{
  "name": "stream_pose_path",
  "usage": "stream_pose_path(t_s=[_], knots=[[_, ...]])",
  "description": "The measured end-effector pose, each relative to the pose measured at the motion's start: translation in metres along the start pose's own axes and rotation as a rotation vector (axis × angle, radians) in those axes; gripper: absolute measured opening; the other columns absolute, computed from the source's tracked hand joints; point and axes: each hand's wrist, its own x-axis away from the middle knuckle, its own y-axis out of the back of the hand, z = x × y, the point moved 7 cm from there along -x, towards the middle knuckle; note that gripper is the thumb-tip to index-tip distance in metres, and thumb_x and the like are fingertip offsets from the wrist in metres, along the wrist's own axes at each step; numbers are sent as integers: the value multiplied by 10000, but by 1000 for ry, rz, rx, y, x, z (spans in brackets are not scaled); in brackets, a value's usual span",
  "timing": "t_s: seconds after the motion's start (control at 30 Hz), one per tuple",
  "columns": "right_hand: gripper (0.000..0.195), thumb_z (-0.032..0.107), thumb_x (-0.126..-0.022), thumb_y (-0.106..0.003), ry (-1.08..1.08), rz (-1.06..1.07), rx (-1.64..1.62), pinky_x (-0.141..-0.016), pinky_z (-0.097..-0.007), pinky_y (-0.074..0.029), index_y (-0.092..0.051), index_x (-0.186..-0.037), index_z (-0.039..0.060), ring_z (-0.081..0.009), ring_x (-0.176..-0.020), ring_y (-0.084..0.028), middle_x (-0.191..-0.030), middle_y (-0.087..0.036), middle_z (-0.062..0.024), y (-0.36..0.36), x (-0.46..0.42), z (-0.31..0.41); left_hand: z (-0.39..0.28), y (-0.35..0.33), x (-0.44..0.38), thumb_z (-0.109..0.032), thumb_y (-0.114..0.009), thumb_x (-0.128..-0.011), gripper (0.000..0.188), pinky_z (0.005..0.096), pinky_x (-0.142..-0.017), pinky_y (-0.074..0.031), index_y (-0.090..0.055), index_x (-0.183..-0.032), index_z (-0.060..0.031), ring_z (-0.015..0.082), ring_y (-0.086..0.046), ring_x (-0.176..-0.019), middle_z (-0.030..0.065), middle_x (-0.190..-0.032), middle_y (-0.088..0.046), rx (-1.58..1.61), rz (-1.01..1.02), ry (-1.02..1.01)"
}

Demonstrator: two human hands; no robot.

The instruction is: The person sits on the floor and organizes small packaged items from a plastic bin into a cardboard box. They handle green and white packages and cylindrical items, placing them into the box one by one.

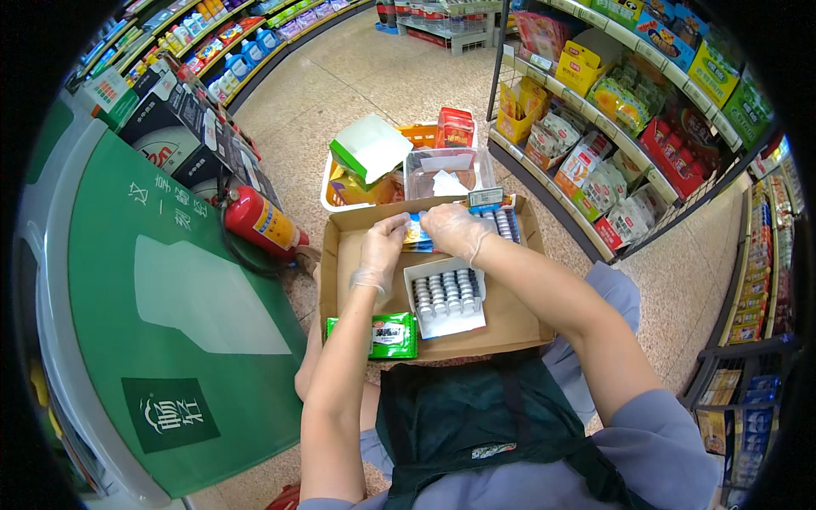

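Both my hands wear thin clear plastic gloves and meet over the far side of a shallow cardboard tray point(376, 299). A small blue and yellow packet point(415, 231) is between them, with my left hand point(381, 252) pinching its left side and my right hand point(454, 228) gripping its right. More blue packets appear beneath it, partly hidden. Nearer to me lies an open white box point(449, 296) with rows of small white-capped rolls. A similar box of rolls point(503, 223) is partly hidden past my right hand. Green packets point(394, 336) lie at the tray's near left corner, under my left forearm.
Beyond the tray, an orange and white basket point(328, 191) bears a green-and-white carton point(373, 146), a clear plastic container point(449, 166) and a red box point(455, 127). A red fire extinguisher point(261, 220) and green cabinet point(178, 306) stand left. A snack rack point(586, 115) stands right.
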Motion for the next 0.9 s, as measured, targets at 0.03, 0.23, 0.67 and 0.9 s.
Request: stream_pose_path(t_s=[0.03, 0.23, 0.67, 0.9], knots=[[133, 89, -801, -654, 5, 3, 19, -766, -435, -570, -707, -894, 10, -328, -894, -716, -929, -719, -201, 2, 0, 1, 4, 0, 0, -54, -602, -933, 261, 293, -893, -516, -692, -1172, -3, 189, -681, -999, 119, -1109, -720, 176, 2, 85], [112, 74, -803, -621, 20, 37, 102, -725, -414, -578, -722, -813, 26, -301, -860, -725, -904, -718, -211, 28, 9, 17, -19, 9, 11, 10, -536, -943, 264, 277, -1005, -450, -673, -1166, 41, 151, -630, -1073, 102, -1164, -700, 354, -33, 149], [230, 45, -848, -545, -31, -575, -145, -626, -448, -563, -681, -1030, 79, -334, -741, -695, -855, -690, -149, 131, 112, 49, -143, 37, 106, -41, -563, -963, 224, 302, -1012, -457, -674, -1139, 43, 160, -628, -1100, 111, -1165, -696, 482, -93, -68], [183, 120, -884, -611, -171, -472, -428, -694, -449, -553, -729, -1024, 117, -357, -778, -691, -851, -706, -172, 78, 169, 58, -117, 16, 166, -49, -550, -973, 224, 250, -923, -463, -701, -1131, 3, 97, -612, -1018, 44, -1086, -714, 364, 10, 43]])
